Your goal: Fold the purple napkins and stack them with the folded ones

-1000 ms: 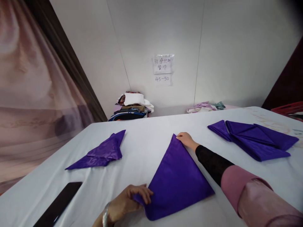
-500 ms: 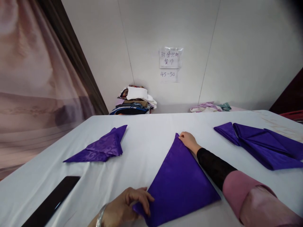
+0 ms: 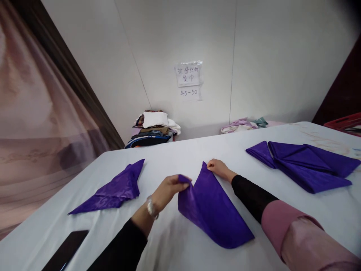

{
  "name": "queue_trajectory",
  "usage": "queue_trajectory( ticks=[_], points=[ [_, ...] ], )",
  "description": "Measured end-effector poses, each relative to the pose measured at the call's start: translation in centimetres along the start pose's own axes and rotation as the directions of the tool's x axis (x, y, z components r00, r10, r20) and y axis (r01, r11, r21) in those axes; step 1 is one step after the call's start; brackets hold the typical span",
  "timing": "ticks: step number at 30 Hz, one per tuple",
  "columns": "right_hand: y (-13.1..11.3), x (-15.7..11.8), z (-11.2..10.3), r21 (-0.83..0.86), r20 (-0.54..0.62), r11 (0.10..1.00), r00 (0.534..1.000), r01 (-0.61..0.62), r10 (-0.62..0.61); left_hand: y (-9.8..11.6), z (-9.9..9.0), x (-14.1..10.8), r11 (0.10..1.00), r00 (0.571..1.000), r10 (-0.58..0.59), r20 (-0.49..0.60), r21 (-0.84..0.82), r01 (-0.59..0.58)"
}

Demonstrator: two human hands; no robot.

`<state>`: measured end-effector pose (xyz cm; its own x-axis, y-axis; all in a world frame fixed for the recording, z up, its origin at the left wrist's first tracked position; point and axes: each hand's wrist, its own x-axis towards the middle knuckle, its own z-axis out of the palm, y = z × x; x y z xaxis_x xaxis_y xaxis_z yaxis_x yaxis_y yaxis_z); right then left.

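Observation:
A purple cloth napkin (image 3: 222, 210) lies between my hands on the white-covered table (image 3: 166, 233), partly lifted on its left side. My left hand (image 3: 169, 190) pinches one corner and holds it raised, so the cloth curves up from the table. At the napkin's far tip, my right hand (image 3: 218, 167) is closed on the edge with thumb and fingers. The near right corner rests toward the table's front.
One folded purple napkin (image 3: 113, 190) lies to the left, and more folded purple cloth (image 3: 304, 165) to the right. A dark flat object (image 3: 66, 250) sits front left. Behind the table are stacked clothes (image 3: 153, 130) and a wall sign (image 3: 188, 81).
My left hand has carried the near left corner up and away from me, toward the far tip. My right hand keeps its hold there. The camera view has shifted and tilted slightly.

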<state>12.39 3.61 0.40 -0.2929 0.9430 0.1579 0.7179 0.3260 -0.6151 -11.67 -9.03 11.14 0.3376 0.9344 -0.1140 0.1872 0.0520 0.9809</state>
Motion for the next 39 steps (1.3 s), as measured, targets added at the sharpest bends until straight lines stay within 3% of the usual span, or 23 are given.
queue_trajectory(
  ticks=[6,11,16,22,33,39],
  points=[
    [1.1,0.9,0.3,0.103,0.053,0.994,0.998,-0.025,0.019,-1.7,3.8,11.0,0.988,0.988,-0.146,-0.056,0.051,0.149],
    [1.4,0.8,0.2,0.127,0.032,0.992,0.999,-0.018,0.014,-4.5,4.8,15.9,0.943,0.956,-0.247,-0.156,0.189,0.275],
    [1.5,0.6,0.3,0.132,-0.003,0.991,1.0,-0.019,0.02,-6.1,5.0,17.4,0.879,0.927,-0.295,-0.234,0.314,0.359],
    [1.5,0.4,0.4,0.13,-0.032,0.991,0.999,-0.017,0.021,-6.5,5.2,18.4,0.828,0.914,-0.268,-0.305,0.413,0.38],
    [1.2,0.2,0.0,0.118,-0.037,0.993,0.999,-0.022,0.026,-6.0,4.7,17.8,0.883,0.927,-0.197,-0.318,0.354,0.309],
    [1.2,0.2,0.0,0.122,-0.042,0.992,0.999,-0.019,0.024,-5.9,4.6,17.7,0.849,0.914,-0.171,-0.369,0.416,0.326]
  ],
)
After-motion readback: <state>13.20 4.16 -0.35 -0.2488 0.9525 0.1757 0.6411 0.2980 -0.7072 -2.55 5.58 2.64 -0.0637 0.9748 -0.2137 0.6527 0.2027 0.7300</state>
